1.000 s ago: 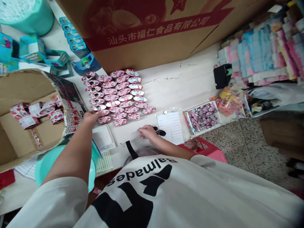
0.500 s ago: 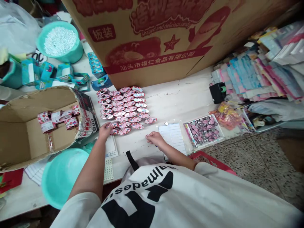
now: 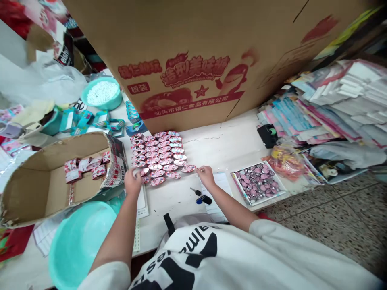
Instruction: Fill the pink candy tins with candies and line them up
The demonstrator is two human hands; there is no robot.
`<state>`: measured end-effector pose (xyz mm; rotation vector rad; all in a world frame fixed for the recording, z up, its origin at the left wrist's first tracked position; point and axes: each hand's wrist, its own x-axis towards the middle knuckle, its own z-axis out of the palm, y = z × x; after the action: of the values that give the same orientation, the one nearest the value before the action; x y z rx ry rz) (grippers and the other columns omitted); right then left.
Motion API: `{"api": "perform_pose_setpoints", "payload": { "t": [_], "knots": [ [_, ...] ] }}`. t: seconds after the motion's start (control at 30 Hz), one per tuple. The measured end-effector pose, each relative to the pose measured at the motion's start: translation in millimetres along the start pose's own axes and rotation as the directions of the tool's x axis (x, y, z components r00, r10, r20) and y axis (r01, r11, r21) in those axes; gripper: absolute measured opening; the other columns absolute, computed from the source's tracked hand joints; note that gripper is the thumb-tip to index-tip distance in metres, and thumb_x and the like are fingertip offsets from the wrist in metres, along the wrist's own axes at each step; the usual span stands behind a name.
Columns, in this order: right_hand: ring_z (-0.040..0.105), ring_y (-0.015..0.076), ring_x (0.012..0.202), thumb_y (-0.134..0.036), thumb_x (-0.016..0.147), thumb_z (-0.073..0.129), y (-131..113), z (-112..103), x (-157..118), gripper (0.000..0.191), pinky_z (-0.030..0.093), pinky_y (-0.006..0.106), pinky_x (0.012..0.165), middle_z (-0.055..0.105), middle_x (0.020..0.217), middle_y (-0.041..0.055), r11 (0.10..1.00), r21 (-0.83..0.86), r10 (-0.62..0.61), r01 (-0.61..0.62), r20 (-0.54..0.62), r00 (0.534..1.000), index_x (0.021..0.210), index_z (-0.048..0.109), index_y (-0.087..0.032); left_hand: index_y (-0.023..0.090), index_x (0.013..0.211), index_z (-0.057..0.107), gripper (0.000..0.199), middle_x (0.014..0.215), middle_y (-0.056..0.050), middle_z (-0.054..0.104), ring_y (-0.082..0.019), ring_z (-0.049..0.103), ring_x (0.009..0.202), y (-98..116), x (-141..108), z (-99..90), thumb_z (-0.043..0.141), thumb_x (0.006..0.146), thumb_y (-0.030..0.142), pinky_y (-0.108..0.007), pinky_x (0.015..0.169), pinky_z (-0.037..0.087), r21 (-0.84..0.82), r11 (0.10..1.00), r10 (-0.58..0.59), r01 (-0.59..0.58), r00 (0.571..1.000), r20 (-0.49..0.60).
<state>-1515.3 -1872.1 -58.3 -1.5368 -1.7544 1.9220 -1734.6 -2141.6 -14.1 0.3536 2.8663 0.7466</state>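
Observation:
Rows of small red-and-pink oval packets [image 3: 165,155] stand close together on the white table [image 3: 211,141]. My left hand [image 3: 133,182] is at their front left corner, fingers bent against the end packets; whether it grips one is hidden. At the front right end of the rows, my right hand [image 3: 205,175] has its fingertips pinched beside the last packet [image 3: 188,168]; anything between them is too small to make out. Pink and silver discs fill a shallow white tray [image 3: 258,183] to the right. Keys [image 3: 203,197] lie by a paper sheet [image 3: 222,185] below my right hand.
A large printed carton [image 3: 193,88] stands behind the packets. At the left are an open cardboard box [image 3: 54,177] with several packets, a teal basin [image 3: 81,241] and a bowl of white pieces [image 3: 102,94]. Stacked packaging [image 3: 326,104] and a black tape dispenser [image 3: 267,136] are at the right.
The view has tilted up and shifted. My right hand has moved forward to the right end of the packets. Keys now show where it was near. My left hand stays at the left corner.

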Motion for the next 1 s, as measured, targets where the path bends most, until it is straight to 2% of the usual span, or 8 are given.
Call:
{"api": "perform_pose_setpoints", "payload": {
  "t": [0.07, 0.17, 0.23, 0.4, 0.53, 0.77, 0.87, 1.0],
  "knots": [
    [0.056, 0.0166, 0.092, -0.039, 0.071, 0.065, -4, 3, 5, 0.022, 0.049, 0.026, 0.079, 0.059, 0.082, 0.0003, 0.999, 0.045, 0.005, -0.005, -0.004, 1.000, 0.066, 0.053, -0.021, 0.018, 0.120, 0.063, 0.046, 0.129, -0.015, 0.062, -0.029, 0.052, 0.128, 8, -17, 7.2, 0.058, 0.081, 0.041, -0.042, 0.113, 0.037, -0.024, 0.984, 0.180, -0.179, 0.978, 0.105],
    [0.056, 0.0146, 0.078, -0.043, 0.070, 0.064, -6, 20, 1, 0.026, 0.050, 0.025, 0.070, 0.057, 0.072, -0.0025, 0.993, 0.108, 0.036, -0.040, 0.037, 0.999, 0.066, 0.053, -0.020, 0.025, 0.130, 0.061, 0.070, 0.144, -0.012, 0.053, -0.032, 0.045, 0.137, 16, -39, 28.1, 0.079, 0.065, 0.041, -0.044, 0.116, 0.034, 0.044, 0.897, 0.404, -0.440, 0.855, 0.325],
    [0.056, 0.0139, 0.076, -0.044, 0.069, 0.064, -5, 36, -5, 0.028, 0.050, 0.024, 0.067, 0.057, 0.071, -0.0029, 0.988, 0.141, 0.049, -0.056, 0.054, 0.997, 0.066, 0.052, -0.020, 0.026, 0.143, 0.050, 0.089, 0.156, -0.015, 0.037, -0.037, 0.030, 0.146, 20, -46, 43.1, 0.084, 0.062, 0.042, -0.053, 0.120, 0.025, 0.194, 0.811, 0.439, -0.552, 0.794, 0.421],
    [0.055, 0.0128, 0.075, -0.046, 0.066, 0.064, -1, 68, -15, 0.030, 0.051, 0.023, 0.065, 0.055, 0.074, -0.0033, 0.982, 0.175, 0.067, -0.079, 0.074, 0.995, 0.064, 0.049, -0.020, 0.028, 0.152, 0.038, 0.087, 0.162, -0.016, 0.024, -0.038, 0.015, 0.151, 38, -39, 70.4, 0.073, 0.075, 0.051, -0.061, 0.119, 0.016, 0.337, 0.703, 0.474, -0.626, 0.766, 0.435],
    [0.056, 0.0136, 0.076, -0.048, 0.065, 0.065, 0, 70, -11, 0.033, 0.051, 0.023, 0.062, 0.058, 0.077, -0.0020, 0.980, 0.165, 0.104, -0.115, 0.074, 0.992, 0.066, 0.049, -0.020, 0.031, 0.151, 0.038, 0.081, 0.162, -0.015, 0.024, -0.038, 0.015, 0.151, 43, -29, 86.1, 0.069, 0.079, 0.050, -0.063, 0.118, 0.017, 0.345, 0.731, 0.444, -0.589, 0.794, 0.415],
    [0.059, 0.0171, 0.091, -0.049, 0.067, 0.064, -5, 51, 1, 0.031, 0.052, 0.024, 0.067, 0.063, 0.095, 0.0030, 0.984, 0.137, 0.098, -0.110, 0.090, 0.991, 0.075, 0.056, -0.020, 0.034, 0.150, 0.039, 0.071, 0.162, -0.011, 0.024, -0.036, 0.015, 0.151, 42, -33, 100.6, 0.064, 0.084, 0.038, -0.063, 0.119, 0.013, 0.378, 0.739, 0.433, -0.559, 0.822, 0.369],
    [0.060, 0.0187, 0.092, -0.051, 0.068, 0.063, -2, 47, 1, 0.033, 0.053, 0.027, 0.069, 0.065, 0.098, 0.0039, 0.985, 0.138, 0.093, -0.107, 0.108, 0.990, 0.078, 0.057, -0.021, 0.030, 0.150, 0.040, 0.073, 0.161, -0.013, 0.027, -0.036, 0.019, 0.150, 40, -29, 92.2, 0.064, 0.083, 0.048, -0.062, 0.120, 0.015, 0.317, 0.774, 0.430, -0.548, 0.823, 0.372],
    [0.062, 0.0217, 0.087, -0.059, 0.073, 0.056, 22, 24, 5, 0.037, 0.053, 0.031, 0.070, 0.066, 0.088, 0.0052, 0.997, 0.069, 0.033, -0.030, -0.034, 0.999, 0.074, 0.054, -0.023, 0.021, 0.151, 0.038, 0.066, 0.157, -0.017, 0.035, -0.035, 0.028, 0.147, 26, -2, 59.4, 0.049, 0.092, 0.049, -0.059, 0.120, 0.017, 0.251, 0.884, 0.364, -0.395, 0.917, 0.164]
  ]
}}
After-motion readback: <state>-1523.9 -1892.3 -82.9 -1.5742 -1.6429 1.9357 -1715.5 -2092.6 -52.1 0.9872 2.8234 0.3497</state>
